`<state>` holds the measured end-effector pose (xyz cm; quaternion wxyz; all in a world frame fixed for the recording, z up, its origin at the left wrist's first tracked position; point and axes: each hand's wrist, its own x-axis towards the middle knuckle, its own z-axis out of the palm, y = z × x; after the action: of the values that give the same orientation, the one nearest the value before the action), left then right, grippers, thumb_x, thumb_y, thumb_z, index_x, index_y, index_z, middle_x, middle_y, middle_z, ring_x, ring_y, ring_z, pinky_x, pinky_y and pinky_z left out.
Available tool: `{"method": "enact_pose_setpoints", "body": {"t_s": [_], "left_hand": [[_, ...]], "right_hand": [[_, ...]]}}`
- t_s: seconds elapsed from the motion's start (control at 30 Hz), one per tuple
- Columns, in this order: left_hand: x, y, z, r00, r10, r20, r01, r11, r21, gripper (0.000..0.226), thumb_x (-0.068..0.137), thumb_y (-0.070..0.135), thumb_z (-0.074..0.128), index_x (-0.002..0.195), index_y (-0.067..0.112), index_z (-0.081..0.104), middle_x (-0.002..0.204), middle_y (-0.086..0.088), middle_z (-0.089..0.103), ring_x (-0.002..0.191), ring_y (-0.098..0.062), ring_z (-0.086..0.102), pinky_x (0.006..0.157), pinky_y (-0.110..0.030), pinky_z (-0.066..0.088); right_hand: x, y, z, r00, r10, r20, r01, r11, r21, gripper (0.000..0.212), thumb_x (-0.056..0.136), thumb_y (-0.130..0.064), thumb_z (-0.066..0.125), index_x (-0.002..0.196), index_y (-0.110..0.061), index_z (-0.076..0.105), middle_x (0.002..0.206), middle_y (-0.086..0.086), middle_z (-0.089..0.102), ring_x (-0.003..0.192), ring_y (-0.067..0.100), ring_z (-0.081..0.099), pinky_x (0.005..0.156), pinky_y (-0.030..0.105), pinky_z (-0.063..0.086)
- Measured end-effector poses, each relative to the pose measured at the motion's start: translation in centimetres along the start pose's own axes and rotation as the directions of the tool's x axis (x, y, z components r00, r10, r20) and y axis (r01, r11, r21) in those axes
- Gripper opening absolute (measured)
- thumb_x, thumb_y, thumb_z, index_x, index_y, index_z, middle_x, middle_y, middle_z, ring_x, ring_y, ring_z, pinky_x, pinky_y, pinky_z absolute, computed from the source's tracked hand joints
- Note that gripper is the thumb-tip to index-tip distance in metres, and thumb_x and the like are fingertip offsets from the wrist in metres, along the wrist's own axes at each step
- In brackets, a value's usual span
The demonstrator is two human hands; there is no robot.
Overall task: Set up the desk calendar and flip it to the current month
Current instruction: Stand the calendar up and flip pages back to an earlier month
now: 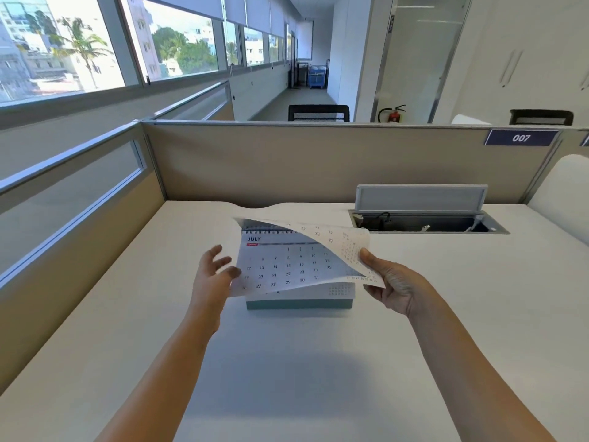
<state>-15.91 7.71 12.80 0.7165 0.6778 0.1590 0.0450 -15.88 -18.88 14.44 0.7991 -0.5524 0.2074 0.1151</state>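
The right hand point(393, 283) has a narrow grip: thumb on top and fingers below pinch the lower right corner of a lifted page point(331, 247), which curves up and back toward the spiral binding point(271, 232). The left hand point(212, 272) is wide open, fingers spread, just beside the left edge of the pages; whether the fingertips touch the paper, I cannot tell.

The desk calendar point(299, 303) already stands upright on its teal base, near the middle of the white table point(287, 378), in front of the partition point(287, 161). So the setting-up part looks done, and the step in hand is the flipping.

Under the lifted page the sheet marked JULY point(283, 266) shows. I judge the next move is to carry the page over the binding to the back, and the left hand should steady the stand so it does not tip. Which month is correct cannot be known from here.
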Motion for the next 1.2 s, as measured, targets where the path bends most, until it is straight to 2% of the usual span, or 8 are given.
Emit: {"method": "enact_pose_setpoints", "body": {"t_s": [0.13,0.27,0.4,0.5,0.57,0.77,1.03,1.2], "left_hand": [[1.1,1.6,0.0,0.975,0.223,0.025,-0.224,0.958,0.181,0.066,0.085,-0.002,0.058,0.140,0.021,0.032,0.143,-0.009,0.041,0.127,-0.025,0.042,0.087,-0.033,0.040],[2.9,3.4,0.6,0.947,0.315,0.065,-0.320,0.901,0.292,0.065,0.082,0.009,0.065,0.139,0.016,0.035,0.141,-0.011,0.044,0.129,-0.027,0.041,0.091,-0.031,0.035],[4.5,5.0,1.9,0.948,0.303,0.095,-0.317,0.896,0.312,0.031,0.087,0.017,0.060,0.116,0.009,0.061,0.114,-0.006,0.061,0.098,-0.021,0.051,0.081,-0.025,0.036],[5.6,5.8,2.5,0.949,0.284,0.139,-0.307,0.933,0.189,0.018,0.091,0.016,0.054,0.097,0.005,0.065,0.079,0.001,0.065,0.067,-0.006,0.058,0.052,-0.005,0.041],[6.6,6.1,2.6,0.947,0.293,0.135,-0.312,0.938,0.153,0.016,0.091,0.021,0.054,0.079,0.015,0.063,0.069,0.006,0.066,0.058,0.001,0.059,0.051,-0.007,0.043],[9.2,6.4,3.5,0.979,0.184,0.088,-0.198,0.962,0.187,0.021,0.093,0.024,0.050,0.076,0.017,0.060,0.092,-0.008,0.066,0.092,-0.023,0.062,0.083,-0.042,0.053],[11.0,6.0,4.2,0.990,0.125,0.057,-0.133,0.980,0.145,0.018,0.095,0.017,0.047,0.084,0.016,0.060,0.100,-0.010,0.064,0.094,-0.023,0.061,0.067,-0.028,0.053],[11.7,5.8,4.4,0.993,0.103,0.056,-0.110,0.984,0.140,0.018,0.095,0.018,0.046,0.100,0.010,0.061,0.103,-0.010,0.064,0.097,-0.023,0.061,0.074,-0.030,0.053]], "right_hand": [[0.0,0.1,-0.1,1.000,-0.011,-0.004,0.010,1.000,-0.008,0.016,0.082,-0.023,0.065,0.078,-0.008,0.062,0.053,0.000,0.071,0.069,0.014,0.059,0.043,0.015,0.052],[-0.2,0.0,-0.1,1.000,-0.017,-0.010,0.017,1.000,-0.004,0.016,0.080,-0.023,0.066,0.078,-0.007,0.062,0.056,0.002,0.072,0.069,0.015,0.060,0.043,0.016,0.053],[-0.2,0.0,-0.1,1.000,-0.028,-0.004,0.028,1.000,-0.001,0.018,0.079,-0.024,0.066,0.078,-0.007,0.062,0.053,0.001,0.072,0.069,0.016,0.059,0.042,0.016,0.052],[-0.2,0.1,-0.3,0.999,-0.033,-0.010,0.033,0.999,0.015,0.022,0.081,-0.028,0.064,0.076,-0.007,0.060,0.051,0.001,0.071,0.062,0.014,0.062,0.042,0.015,0.052],[0.0,0.2,-0.5,0.999,-0.037,-0.006,0.037,0.999,0.026,0.023,0.082,-0.029,0.063,0.076,-0.007,0.061,0.051,0.001,0.070,0.049,0.009,0.065,0.041,0.014,0.052],[0.5,1.3,-1.6,1.000,-0.027,0.003,0.027,0.999,-0.038,0.016,0.078,-0.023,0.070,0.080,-0.008,0.065,0.063,0.003,0.075,0.059,0.012,0.067,0.045,0.019,0.052],[1.5,2.1,-2.3,0.999,-0.036,0.001,0.036,0.990,-0.137,0.024,0.079,-0.019,0.070,0.096,-0.003,0.062,0.075,0.007,0.076,0.069,0.017,0.070,0.056,0.023,0.057],[1.7,2.2,-2.3,0.999,-0.035,-0.005,0.033,0.988,-0.149,0.027,0.079,-0.018,0.070,0.099,-0.002,0.062,0.086,0.010,0.074,0.070,0.017,0.070,0.052,0.022,0.055]]}}
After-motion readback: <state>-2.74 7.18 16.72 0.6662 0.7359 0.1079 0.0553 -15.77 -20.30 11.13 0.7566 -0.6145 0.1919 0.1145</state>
